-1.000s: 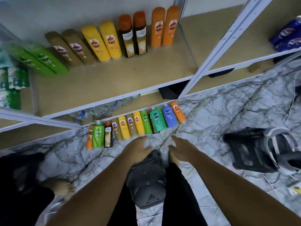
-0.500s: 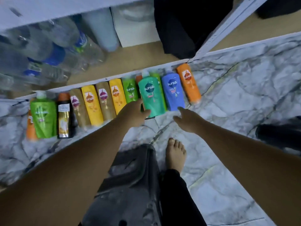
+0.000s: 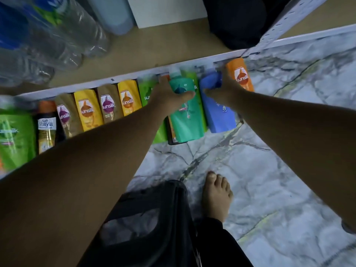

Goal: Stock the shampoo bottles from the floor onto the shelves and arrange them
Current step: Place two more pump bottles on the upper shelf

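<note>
The grey-veined marble floor [image 3: 279, 170] took up most of the view. Across the top ran the bottom shelf [image 3: 154, 47], its tan board edged by a white rail [image 3: 77, 89]. Behind the rail lay clear water bottles [image 3: 57, 39] and a dark bundle [image 3: 235, 20].

Just in front of the rail, a row of shampoo bottles [image 3: 88, 110] lay side by side on the floor, caps towards the rail. Near the row's right end lay a teal pump bottle [image 3: 187, 120] and beside it a blue bottle [image 3: 217, 116], with an orange bottle [image 3: 240, 76] last. Well in front of the rail stood a bare foot [image 3: 215, 195].

The left hand [image 3: 167, 93] had its grip closed round the teal pump bottle's shoulder, thumb across the front. The right hand [image 3: 223, 89] gripped the blue bottle near its cap, though blur hid the fingers.

This looked like the pick-up step, with most of the stock not yet shelved. The next move would call for lifting both bottles clear of their neighbours without toppling the row, then standing them upright on a shelf.
</note>
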The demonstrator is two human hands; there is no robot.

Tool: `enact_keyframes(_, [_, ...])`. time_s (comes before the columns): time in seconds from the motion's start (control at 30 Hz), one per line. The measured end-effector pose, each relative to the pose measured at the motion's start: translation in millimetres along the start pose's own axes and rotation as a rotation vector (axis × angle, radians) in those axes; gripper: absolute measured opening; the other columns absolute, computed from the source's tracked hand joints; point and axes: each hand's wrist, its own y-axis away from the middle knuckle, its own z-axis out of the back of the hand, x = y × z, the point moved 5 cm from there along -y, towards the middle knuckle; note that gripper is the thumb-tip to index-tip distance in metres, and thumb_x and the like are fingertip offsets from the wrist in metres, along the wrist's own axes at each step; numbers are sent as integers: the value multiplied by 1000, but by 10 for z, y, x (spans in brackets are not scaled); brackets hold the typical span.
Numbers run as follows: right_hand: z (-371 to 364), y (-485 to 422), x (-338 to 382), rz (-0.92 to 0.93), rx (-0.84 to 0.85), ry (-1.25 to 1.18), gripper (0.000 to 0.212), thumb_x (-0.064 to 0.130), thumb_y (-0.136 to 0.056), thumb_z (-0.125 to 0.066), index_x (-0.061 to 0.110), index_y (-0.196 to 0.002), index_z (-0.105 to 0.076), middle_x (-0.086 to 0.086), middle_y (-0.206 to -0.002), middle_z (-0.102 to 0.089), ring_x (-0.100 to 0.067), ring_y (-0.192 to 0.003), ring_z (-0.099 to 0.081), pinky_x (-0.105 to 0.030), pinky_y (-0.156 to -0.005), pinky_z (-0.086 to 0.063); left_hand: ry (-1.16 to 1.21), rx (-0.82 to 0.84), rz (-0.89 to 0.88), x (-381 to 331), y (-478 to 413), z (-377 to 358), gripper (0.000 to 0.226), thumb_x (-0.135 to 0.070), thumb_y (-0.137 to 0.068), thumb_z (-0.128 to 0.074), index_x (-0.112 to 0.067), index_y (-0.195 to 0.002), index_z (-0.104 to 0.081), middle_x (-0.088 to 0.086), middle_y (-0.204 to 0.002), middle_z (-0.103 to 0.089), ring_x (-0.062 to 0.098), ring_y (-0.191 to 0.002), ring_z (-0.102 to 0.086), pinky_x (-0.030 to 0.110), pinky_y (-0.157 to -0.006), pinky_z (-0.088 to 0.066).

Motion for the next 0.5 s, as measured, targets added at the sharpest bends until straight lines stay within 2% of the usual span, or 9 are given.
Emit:
enact_keyframes(0.03, [10,-111,13,-80,100,-173,30,25,-95,-41,14,-123,-48,-11,-119,-54,-34,-111,-50,-47,-86,-44,36,4,19,-11,11,1,95,-75,-36,-83,-27,-116,-60,-7,-103,-73,13,-88,-73,40,-74,-63])
enact_keyframes(0.1, [127,-232,33,-113,-8,-320,27,22,-94,-41,13,-119,-49,-10,-114,-52,-34,-107,-50,-47,-83,-44,103,0,24,-62,111,26,89,-63,-40,-90,-24,-114,-57,-7,-100,-73,12,-82,-74,40,-65,-64])
enact_keyframes(0.17, [184,-297,12,-131,-130,-245,26,21,-95,-41,13,-118,-50,-9,-113,-52,-34,-106,-50,-47,-82,-45,162,-19,-23,-93,247,39,80,-46,-50,-95,-20,-113,-53,-7,-100,-72,8,-81,-74,34,-67,-63])
enact_keyframes(0.23, [280,-327,25,-31,-216,-268,24,20,-97,-43,13,-119,-50,-10,-112,-53,-34,-105,-51,-48,-81,-44,254,-4,-68,-89,431,31,73,-28,-60,-97,-18,-115,-50,-7,-101,-71,4,-82,-73,28,-71,-61])
enact_keyframes(0.33, [361,-281,-116,-51,-142,-266,21,19,-98,-49,13,-118,-48,-11,-110,-54,-35,-104,-53,-47,-79,-45,284,68,-87,-12,845,51,60,-21,-64,-95,-22,-110,-56,-9,-98,-73,1,-83,-72,26,-75,-60])
enact_keyframes(0.4, [653,-393,-15,17,-97,-380,22,18,-97,-50,15,-117,-43,-13,-107,-54,-37,-102,-56,-47,-77,-45,261,129,-79,153,1175,56,46,-22,-64,-95,-22,-101,-67,-8,-95,-76,3,-85,-72,29,-79,-59])
enact_keyframes(0.43, [1001,-384,134,51,-72,-344,28,18,-94,-55,17,-117,-40,-14,-105,-54,-37,-99,-58,-47,-77,-46,254,140,-72,248,1352,91,47,-26,-62,-94,-21,-101,-70,-5,-98,-76,7,-89,-73,32,-82,-59])
enact_keyframes(0.47, [1380,-327,324,197,-89,-159,40,21,-87,-65,19,-119,-41,-13,-104,-54,-33,-96,-58,-43,-78,-46,232,125,-71,350,1516,143,52,-31,-59,-93,-21,-104,-69,-3,-103,-75,11,-94,-72,35,-86,-58])
enact_keyframes(0.5, [1664,-197,557,387,-195,-83,57,24,-75,-78,21,-121,-45,-9,-105,-52,-27,-93,-55,-37,-78,-44,193,91,-85,439,1669,215,57,-33,-57,-93,-23,-106,-65,-1,-109,-71,15,-99,-69,36,-88,-56])
